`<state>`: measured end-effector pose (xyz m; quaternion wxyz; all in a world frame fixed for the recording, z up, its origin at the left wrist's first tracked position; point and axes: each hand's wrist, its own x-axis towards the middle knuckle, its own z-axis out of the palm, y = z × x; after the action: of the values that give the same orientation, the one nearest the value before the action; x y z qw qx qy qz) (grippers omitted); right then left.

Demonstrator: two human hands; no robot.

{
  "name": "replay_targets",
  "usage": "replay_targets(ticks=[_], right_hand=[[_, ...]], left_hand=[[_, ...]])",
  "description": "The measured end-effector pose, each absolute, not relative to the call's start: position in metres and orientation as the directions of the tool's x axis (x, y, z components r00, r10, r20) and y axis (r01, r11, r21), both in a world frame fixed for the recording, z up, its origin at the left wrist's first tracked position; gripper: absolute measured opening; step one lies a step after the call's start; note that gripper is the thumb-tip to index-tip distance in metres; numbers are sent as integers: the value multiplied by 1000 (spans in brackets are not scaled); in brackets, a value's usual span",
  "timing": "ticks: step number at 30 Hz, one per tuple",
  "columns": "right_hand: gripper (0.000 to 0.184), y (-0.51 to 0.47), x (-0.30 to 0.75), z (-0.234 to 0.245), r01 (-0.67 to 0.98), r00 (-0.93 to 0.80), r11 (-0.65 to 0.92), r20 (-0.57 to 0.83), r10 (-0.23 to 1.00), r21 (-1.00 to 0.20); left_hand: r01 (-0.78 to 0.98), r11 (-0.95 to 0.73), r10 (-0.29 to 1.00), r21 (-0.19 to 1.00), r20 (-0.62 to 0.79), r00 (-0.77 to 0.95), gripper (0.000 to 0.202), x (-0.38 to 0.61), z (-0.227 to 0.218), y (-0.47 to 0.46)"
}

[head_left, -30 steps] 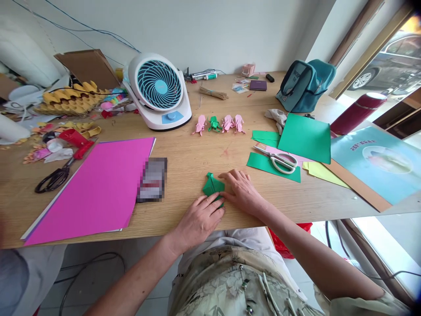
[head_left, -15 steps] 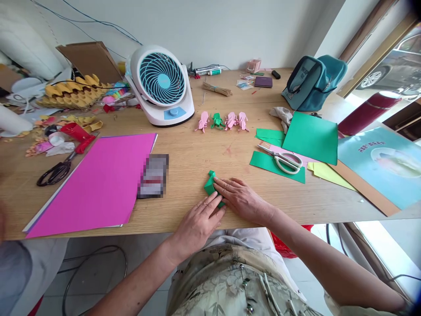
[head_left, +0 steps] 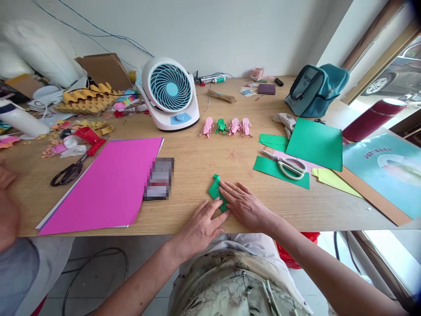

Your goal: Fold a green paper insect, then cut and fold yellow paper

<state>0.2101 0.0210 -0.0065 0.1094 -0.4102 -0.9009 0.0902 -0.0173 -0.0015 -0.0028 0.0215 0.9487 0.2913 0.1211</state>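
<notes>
A small folded piece of green paper (head_left: 215, 190) lies on the table in front of me, its narrow tip pointing away. My right hand (head_left: 245, 206) rests on its right side with the fingers stretched out flat. At its lower end, the fingertips of my left hand (head_left: 204, 223) touch the paper, thumb and fingers spread. Part of the paper is hidden under my fingers. Beyond it stand several folded paper figures: pink ones (head_left: 207, 126) and a green one (head_left: 221, 126). White-handled scissors (head_left: 291, 167) lie to the right on a green paper strip (head_left: 268, 169).
Pink paper sheets (head_left: 105, 184) and a blurred dark object (head_left: 159, 179) are on the left. A fan (head_left: 180, 118), a teal bag (head_left: 312, 94), a red bottle (head_left: 373, 120) and dark-handled scissors (head_left: 67, 173) surround the work area. Another person's hand (head_left: 6, 175) shows at far left.
The green folded piece now looks flatter under my hands, and my left thumb is spread wider. The view has shifted slightly. The other person's hand has come further into view.
</notes>
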Motion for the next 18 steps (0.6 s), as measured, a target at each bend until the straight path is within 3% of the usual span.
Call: replay_targets(ticks=[6, 18], right_hand=[[59, 10, 217, -4, 696, -664, 669, 121, 738, -261], [77, -16, 214, -2, 710, -656, 670, 139, 741, -217]], left_hand=[[558, -827, 562, 72, 145, 814, 83, -20, -4, -8], [578, -815, 579, 41, 94, 810, 94, -18, -6, -15]])
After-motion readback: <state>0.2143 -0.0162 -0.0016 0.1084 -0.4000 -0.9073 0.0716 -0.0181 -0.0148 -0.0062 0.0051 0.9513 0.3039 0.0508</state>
